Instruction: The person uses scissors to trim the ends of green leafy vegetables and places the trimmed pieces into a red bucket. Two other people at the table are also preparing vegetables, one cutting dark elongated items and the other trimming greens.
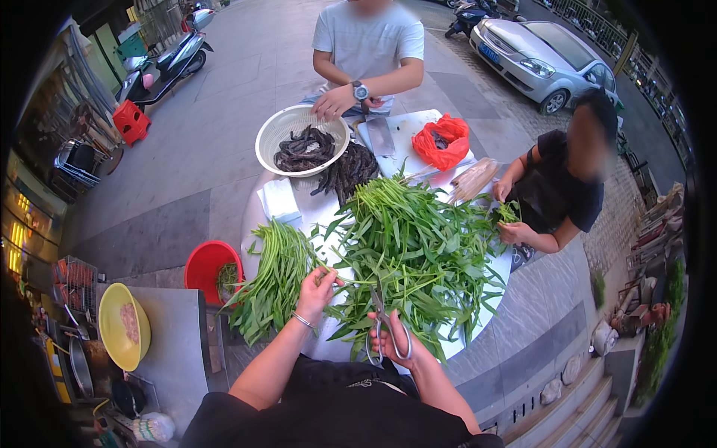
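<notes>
My left hand [315, 293] pinches the end of a green leafy stem between thumb and fingers. In my right hand [413, 348] is a pair of metal scissors [381, 315], its handle loops around my fingers and its blades pointing away from me into the greens. A large heap of leafy greens, apparently water spinach [400, 235], covers the middle of the round metal table [479, 313]. To the left of my left hand lies a second bundle of greens [274, 269], its stems lined up. Whether the blades touch a stem, I cannot tell.
Across the table, a person [367, 39] reaches into a white basket [266, 143] of dark shrimp-like seafood [302, 150]. A cleaver [381, 136] and red plastic bag [448, 148] lie on a cutting board [403, 126]. Another person [552, 185] handles greens. A red bucket [204, 255] stands left.
</notes>
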The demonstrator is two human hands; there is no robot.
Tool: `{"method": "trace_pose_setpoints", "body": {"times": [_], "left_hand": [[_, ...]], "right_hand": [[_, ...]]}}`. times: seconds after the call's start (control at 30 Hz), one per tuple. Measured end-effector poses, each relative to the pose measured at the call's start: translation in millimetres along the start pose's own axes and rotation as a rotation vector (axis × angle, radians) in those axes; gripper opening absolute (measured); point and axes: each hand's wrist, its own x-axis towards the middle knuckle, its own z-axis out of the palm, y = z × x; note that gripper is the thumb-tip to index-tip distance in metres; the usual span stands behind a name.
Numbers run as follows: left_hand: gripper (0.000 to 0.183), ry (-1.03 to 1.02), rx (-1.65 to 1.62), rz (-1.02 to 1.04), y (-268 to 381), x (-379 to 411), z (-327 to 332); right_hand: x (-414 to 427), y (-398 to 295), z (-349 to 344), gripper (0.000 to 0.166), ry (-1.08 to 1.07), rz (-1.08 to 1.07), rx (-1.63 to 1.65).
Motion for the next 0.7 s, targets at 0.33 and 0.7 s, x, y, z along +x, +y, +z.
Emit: {"method": "trace_pose_setpoints", "body": {"times": [0.33,0.7], "left_hand": [[0.015,0.086,0.024,-0.013,-31,1,-14],[0.019,0.185,0.466,0.209,-54,-6,-42]], "right_hand": [[-19,0,-19,0.054,-0.019,0.026,-0.2],[27,-4,23,0.043,0.093,0.028,-0.5]]}}
